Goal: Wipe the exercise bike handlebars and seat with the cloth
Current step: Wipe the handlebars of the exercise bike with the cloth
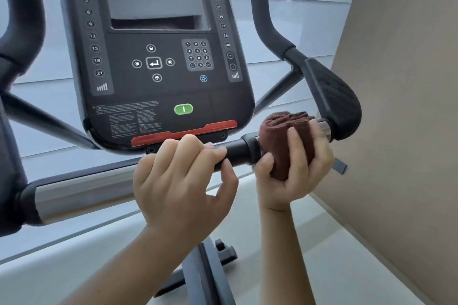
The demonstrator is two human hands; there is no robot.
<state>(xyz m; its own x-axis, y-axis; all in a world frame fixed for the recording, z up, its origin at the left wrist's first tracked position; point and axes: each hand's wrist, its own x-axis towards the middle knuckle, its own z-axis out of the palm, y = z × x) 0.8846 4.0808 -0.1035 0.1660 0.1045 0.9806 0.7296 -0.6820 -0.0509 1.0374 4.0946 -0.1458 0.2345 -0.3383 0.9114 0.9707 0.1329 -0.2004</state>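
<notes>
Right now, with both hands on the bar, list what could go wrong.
1. The left hand grips the bar bare, so that stretch may stay unwiped.
2. Its knuckles sit just under the console; a slip could bump the red strip.
3. The cloth, bunched in the right hand, may skip the chrome end.
</notes>
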